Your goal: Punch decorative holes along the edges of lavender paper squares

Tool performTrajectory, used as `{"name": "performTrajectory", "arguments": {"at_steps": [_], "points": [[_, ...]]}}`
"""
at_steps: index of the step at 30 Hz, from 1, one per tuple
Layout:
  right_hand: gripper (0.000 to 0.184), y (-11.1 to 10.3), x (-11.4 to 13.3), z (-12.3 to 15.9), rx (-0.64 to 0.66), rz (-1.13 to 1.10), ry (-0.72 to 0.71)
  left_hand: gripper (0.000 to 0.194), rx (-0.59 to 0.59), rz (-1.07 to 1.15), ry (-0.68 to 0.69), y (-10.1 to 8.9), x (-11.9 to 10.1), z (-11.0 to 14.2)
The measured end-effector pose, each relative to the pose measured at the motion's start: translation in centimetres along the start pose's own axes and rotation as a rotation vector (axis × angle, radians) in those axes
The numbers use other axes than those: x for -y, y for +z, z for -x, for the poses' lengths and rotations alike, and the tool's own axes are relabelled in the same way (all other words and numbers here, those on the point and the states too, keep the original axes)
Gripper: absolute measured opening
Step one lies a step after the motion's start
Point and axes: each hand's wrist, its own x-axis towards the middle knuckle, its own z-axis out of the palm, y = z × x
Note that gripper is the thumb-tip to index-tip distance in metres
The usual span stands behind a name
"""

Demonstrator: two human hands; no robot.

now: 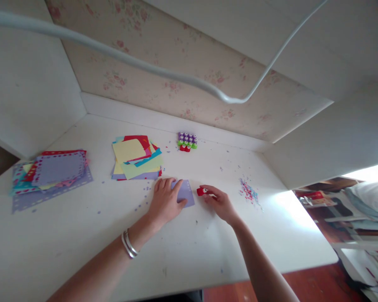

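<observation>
Purple rectangular paper sheet (187,193) lies at frame centre beneath our left hand (165,199), fingers spread; right of centre, our curled right hand (219,203) pinches a small red plastic punch (201,191).

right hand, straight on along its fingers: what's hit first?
Probably the purple sheet's right edge, with the red punch in the right hand leading. Height above the table is unclear; it might pass over.

1. Purple rect. paper sheet (185,197), pale-dotted edge
2. Red boxy plastic punch (200,192), blk/wht top
3. Purple, grn & red boxy plastic punches (187,141)
4. Beige wallpaper (173,86) w/ pink florals
</observation>
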Motion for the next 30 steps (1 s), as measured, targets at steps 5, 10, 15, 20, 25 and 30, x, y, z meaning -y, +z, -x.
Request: {"name": "performTrajectory", "arguments": {"at_steps": [5, 10, 15, 20, 25, 30], "points": [[0.027, 0.2, 0.6, -0.3, -0.004, 0.261, -0.14, 0.055, -0.01, 0.064, -0.052, 0.1, 0.4, -0.1], [0.027, 0.6, 1.1, -0.5, 0.024, 0.241, -0.163, 0.012, 0.0, 0.259, -0.07, -0.1, 1.2, -0.7], [0.028, 0.8, 0.9, -0.5, 0.029, 0.162, -0.175, 0.017, 0.096, 0.544, -0.102, -0.9, 1.5, -1.3], [0.028, 0.7, 0.7, -0.2, 0.045, 0.056, -0.173, 0.019, 0.145, 0.594, -0.154, -1.1, 1.5, -1.4], [0.028, 0.6, 0.7, 0.1, 0.085, 0.014, -0.169, 0.021, 0.156, 0.602, -0.157, -1.1, 1.6, -1.4], [0.028, 0.6, 0.6, 0.1, 0.072, 0.033, -0.162, 0.022, 0.17, 0.656, -0.181, -1.3, 1.6, -1.4]]}}
